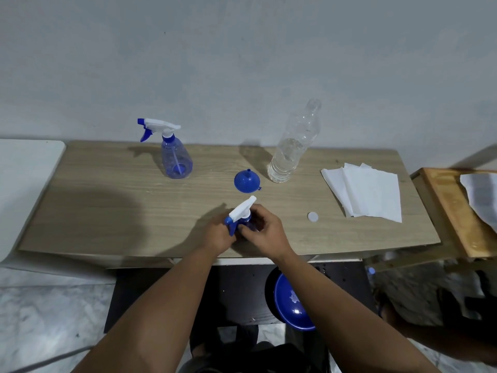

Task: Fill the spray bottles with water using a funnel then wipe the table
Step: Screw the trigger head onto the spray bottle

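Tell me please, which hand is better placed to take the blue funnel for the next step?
The right hand, probably. The blue funnel lies beyond the held spray bottle, slightly toward the right hand's side, and the left hand grips the bottle's near left side, so it can steady it.

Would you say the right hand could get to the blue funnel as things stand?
Probably yes, once freed: the right hand grips the near spray bottle, and the funnel lies just beyond it with only bare table between.
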Demonstrator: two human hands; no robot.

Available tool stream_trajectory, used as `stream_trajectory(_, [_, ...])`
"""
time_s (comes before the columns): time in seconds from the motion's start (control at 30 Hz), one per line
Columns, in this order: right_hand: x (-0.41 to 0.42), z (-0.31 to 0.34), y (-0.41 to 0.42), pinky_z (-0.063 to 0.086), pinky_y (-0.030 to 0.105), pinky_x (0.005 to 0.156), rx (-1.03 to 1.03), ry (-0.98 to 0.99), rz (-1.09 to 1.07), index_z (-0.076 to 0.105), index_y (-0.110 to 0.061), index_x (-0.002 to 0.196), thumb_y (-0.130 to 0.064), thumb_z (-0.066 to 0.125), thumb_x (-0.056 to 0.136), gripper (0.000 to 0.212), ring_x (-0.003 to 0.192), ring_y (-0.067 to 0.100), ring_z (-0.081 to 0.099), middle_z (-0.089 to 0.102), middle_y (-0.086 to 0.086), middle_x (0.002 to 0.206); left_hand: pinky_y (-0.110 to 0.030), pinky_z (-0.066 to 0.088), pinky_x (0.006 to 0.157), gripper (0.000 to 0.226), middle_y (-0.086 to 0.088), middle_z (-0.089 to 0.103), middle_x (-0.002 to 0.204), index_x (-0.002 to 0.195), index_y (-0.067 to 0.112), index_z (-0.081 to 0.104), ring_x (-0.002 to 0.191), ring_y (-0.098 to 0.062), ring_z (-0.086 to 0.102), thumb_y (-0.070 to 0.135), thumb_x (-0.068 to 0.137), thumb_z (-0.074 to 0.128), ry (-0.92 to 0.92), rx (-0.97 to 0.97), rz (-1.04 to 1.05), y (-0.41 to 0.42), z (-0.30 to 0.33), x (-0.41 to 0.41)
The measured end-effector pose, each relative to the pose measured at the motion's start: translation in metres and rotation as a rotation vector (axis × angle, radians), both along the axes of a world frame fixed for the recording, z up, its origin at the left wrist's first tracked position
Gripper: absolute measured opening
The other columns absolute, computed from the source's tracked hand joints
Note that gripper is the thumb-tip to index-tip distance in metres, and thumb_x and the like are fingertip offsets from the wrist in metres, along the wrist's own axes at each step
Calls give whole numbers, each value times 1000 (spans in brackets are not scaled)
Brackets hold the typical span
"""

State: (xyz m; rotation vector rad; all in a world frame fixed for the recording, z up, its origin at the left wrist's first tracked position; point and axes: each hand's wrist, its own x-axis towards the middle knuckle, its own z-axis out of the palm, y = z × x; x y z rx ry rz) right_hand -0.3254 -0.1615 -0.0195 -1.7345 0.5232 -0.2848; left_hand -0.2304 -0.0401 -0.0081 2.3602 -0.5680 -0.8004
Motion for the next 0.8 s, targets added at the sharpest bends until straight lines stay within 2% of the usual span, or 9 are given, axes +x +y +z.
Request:
stream_trajectory(0.07, [-1, -3, -1, 59, 43, 87, 27, 5, -55, 64, -13, 102, -2, 77, 79, 29, 91, 23, 72, 76, 0, 96, -19, 33, 57, 21, -11, 64, 90, 106, 3, 64, 84, -29, 61, 0, 85, 60, 2, 0, -9, 0, 3, -1])
stream_trajectory(0.17, [-2, -5, -2, 57, 38, 81, 44, 29, -88, 55, -15, 95, -5, 80, 76, 33, 83, 13, 68, 71, -9, 86, -8, 38, 53, 20, -6, 58, 82, 102, 3, 64, 71, -19, 53, -2, 83, 61, -6, 1, -19, 0, 5, 1])
stream_trajectory(0.27, [-4, -2, 2, 59, 34, 94, 68, 13, -36, 59, -23, 125, -1, 79, 79, 54, 103, 16, 74, 77, -5, 104, -14, 37, 54, 24, -10, 65, 93, 109, 6, 64, 82, -22, 58, 1, 87, 59, -38, 13, -33, 1, 6, 1])
stream_trajectory(0.3, [-5, -2, 3, 59, 34, 94, 48, 8, -28, 62, -22, 126, -1, 79, 80, 53, 103, 18, 74, 77, -3, 105, -16, 34, 57, 27, -10, 67, 97, 112, 9, 64, 87, -25, 62, 3, 86, 59, -50, 12, -42, 2, 6, 1])
stream_trajectory(0.43, [-3, -3, 0, 59, 45, 89, 30, 9, -88, 62, -14, 100, -10, 80, 80, 27, 95, 26, 73, 76, 6, 97, -22, 34, 68, 36, -4, 71, 101, 115, 21, 65, 92, -25, 64, 15, 80, 65, -77, -1, -58, 4, 9, 1])
stream_trajectory(0.53, [2, -1, 0, 60, 48, 89, -14, 29, -62, 66, -17, 103, -15, 78, 85, 21, 91, 28, 72, 75, 2, 94, -19, 36, 61, 29, 1, 67, 91, 108, 22, 65, 84, -22, 62, 16, 80, 67, -50, -9, -53, 3, 10, 1])
stream_trajectory(0.6, [4, 0, 2, 59, 50, 89, -11, 47, -56, 70, -17, 104, -9, 77, 86, 20, 91, 27, 72, 75, -1, 92, -7, 35, 55, 26, 4, 59, 86, 104, 23, 63, 80, -19, 57, 9, 82, 68, -13, -53, -34, 1, 12, -1])
stream_trajectory(0.67, [7, -1, 5, 60, 50, 86, -4, 68, -90, 69, -17, 100, -8, 79, 83, 21, 88, 26, 73, 75, 0, 89, -4, 36, 57, 33, 6, 58, 86, 105, 26, 61, 82, -19, 59, 3, 82, 68, -5, -107, -33, 1, 11, -2])
stream_trajectory(0.8, [17, 0, 12, 60, 41, 71, -72, 143, -187, 55, -24, 87, -13, 86, 77, 35, 74, 14, 69, 71, -5, 80, -18, 31, 58, 38, 0, 58, 88, 118, 10, 64, 84, -25, 59, -4, 83, 61, -7, -96, -2, 2, 6, -3])
